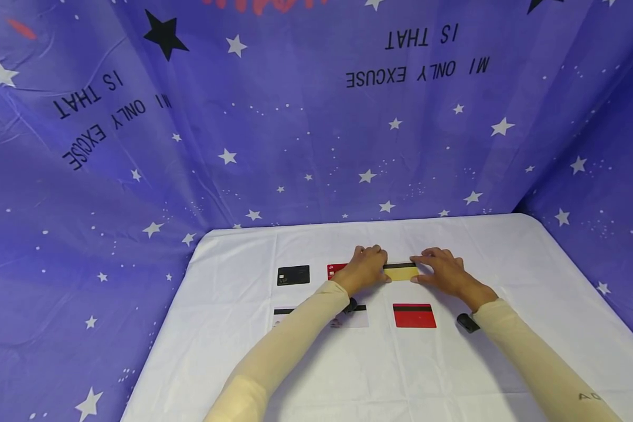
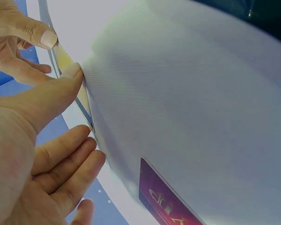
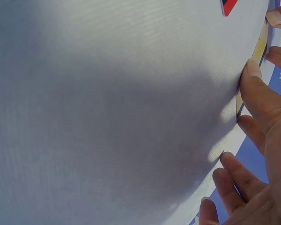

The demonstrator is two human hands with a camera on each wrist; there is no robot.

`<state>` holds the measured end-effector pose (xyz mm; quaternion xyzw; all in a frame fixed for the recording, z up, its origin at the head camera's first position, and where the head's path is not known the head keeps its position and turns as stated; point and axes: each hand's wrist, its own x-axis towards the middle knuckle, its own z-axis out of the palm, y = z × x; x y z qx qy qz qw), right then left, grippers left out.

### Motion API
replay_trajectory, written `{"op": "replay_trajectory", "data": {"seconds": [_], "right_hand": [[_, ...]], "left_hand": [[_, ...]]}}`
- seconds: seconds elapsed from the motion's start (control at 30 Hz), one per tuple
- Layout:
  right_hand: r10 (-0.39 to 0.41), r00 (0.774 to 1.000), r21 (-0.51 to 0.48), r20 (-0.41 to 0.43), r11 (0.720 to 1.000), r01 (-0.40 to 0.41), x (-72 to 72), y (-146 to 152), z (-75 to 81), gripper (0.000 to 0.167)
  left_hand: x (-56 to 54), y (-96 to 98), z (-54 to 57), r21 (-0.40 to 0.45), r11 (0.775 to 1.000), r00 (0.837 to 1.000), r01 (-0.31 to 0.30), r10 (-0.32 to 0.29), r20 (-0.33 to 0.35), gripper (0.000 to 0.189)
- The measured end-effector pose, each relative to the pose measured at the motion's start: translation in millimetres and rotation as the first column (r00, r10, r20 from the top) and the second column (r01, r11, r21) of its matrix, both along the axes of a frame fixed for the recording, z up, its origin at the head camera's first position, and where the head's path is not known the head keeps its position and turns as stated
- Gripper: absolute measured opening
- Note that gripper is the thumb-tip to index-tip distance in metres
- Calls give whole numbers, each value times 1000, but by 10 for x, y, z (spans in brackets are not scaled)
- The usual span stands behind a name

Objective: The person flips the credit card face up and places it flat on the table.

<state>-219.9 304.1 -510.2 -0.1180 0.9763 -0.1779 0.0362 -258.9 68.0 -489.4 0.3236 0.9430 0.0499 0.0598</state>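
Note:
A yellow card with a dark stripe (image 1: 401, 274) lies flat on the white-covered table, between my two hands. My left hand (image 1: 366, 271) holds its left end, thumb at the near edge and index finger toward the far edge. At the right end my right hand (image 1: 444, 273) holds it the same way, thumb tip (image 3: 253, 70) on the near edge. The other fingers of both hands are loosely extended. Just left of my left hand, partly covered by it, lies a red card (image 1: 334, 269), whose gold lettering shows in the left wrist view.
A black card (image 1: 293, 275) lies at the far left. Nearer to me are a striped red card (image 1: 414, 315) and two pale striped cards, one pale card (image 1: 358, 317) partly behind my left sleeve. Black wrist devices (image 1: 467, 323) sit under the forearms. A purple star-patterned curtain (image 1: 316, 117) surrounds the table.

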Motion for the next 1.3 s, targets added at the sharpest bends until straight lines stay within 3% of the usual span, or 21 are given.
{"op": "replay_trajectory", "data": {"seconds": [0.5,0.83,1.1,1.3], "right_hand": [[14,999,-23,-31,1000,-15,9,1,-40,56],[15,999,-75,-43,997,-18,25,18,-36,53],[31,996,-88,-85,995,-38,46,12,-42,51],[35,995,-81,-97,996,-42,49,15,-41,51]], "left_hand": [[-38,3,-45,7,1000,1000,6,-6,10,41],[-21,8,-22,56,998,999,27,-28,18,43],[-56,53,-36,96,994,999,53,-53,-6,24],[-96,123,-7,134,990,999,48,-46,-19,20]]}}
